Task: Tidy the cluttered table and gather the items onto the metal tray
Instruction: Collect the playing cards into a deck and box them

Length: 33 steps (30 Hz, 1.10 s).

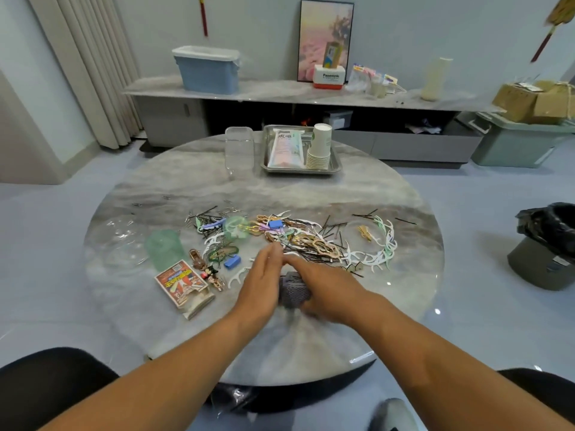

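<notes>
Fingers of the left hand (261,283) lie straight and together, their tips meeting the fingers of the right hand (323,289) above a small dark mesh item (292,290) that sits between both palms on the tabletop (389,293). The right fingers reach over the top of it; whether they actually grip it I cannot tell, as that hand is blurred. Just beyond the fingertips spreads the clutter (292,237): black hairpins, white and coloured floss picks, blue binder clips, paper clips. Left of the left fingers stands a translucent green cup (165,248), a printed packet (183,284) beside it. Far beyond the fingers, at the tabletop's far edge, the metal tray (336,164) holds a tissue pack (286,149) and a stack of paper cups (320,147), tipped on its side. A clear plastic box (239,147) sits just left of the tray.
</notes>
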Each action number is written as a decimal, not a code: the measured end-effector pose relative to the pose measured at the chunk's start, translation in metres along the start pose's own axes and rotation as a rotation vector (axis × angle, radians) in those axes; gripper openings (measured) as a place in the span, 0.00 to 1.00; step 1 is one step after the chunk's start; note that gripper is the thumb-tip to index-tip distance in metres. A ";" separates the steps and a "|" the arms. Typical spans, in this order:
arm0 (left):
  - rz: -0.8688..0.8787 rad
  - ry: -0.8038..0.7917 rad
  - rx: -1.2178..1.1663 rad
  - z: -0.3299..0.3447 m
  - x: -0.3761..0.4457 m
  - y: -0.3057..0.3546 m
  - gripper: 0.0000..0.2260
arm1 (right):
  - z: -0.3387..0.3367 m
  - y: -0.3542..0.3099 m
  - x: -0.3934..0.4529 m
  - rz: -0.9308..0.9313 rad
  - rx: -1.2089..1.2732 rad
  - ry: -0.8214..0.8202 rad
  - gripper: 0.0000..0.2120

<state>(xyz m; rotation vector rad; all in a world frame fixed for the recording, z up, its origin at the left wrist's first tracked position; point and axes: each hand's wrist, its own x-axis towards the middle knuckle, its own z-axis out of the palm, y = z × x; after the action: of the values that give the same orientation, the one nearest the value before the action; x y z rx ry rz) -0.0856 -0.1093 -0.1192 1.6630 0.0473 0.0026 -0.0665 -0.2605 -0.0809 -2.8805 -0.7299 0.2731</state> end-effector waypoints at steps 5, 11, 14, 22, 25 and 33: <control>0.007 -0.112 0.019 0.015 -0.018 -0.017 0.17 | 0.000 0.010 -0.004 0.076 -0.014 0.025 0.38; 0.018 -0.176 0.101 0.017 -0.027 -0.025 0.27 | 0.014 0.027 -0.020 0.271 0.396 0.098 0.32; 0.083 -0.213 0.242 0.020 -0.029 -0.025 0.30 | 0.032 0.019 -0.026 0.230 0.630 0.122 0.36; -0.012 -0.135 0.071 0.022 -0.026 -0.005 0.37 | 0.028 0.007 -0.026 0.217 0.541 0.246 0.12; -0.145 0.005 -0.235 0.024 -0.021 0.029 0.48 | 0.008 -0.016 -0.020 0.247 0.618 0.492 0.09; -0.358 0.007 -0.679 -0.017 -0.005 0.102 0.12 | -0.075 -0.045 -0.028 -0.085 0.665 0.233 0.14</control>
<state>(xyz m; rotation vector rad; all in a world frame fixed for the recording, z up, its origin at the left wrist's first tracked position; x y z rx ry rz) -0.0880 -0.1024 -0.0161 0.9590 0.3150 -0.2243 -0.0952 -0.2431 0.0041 -2.2000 -0.5766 0.1298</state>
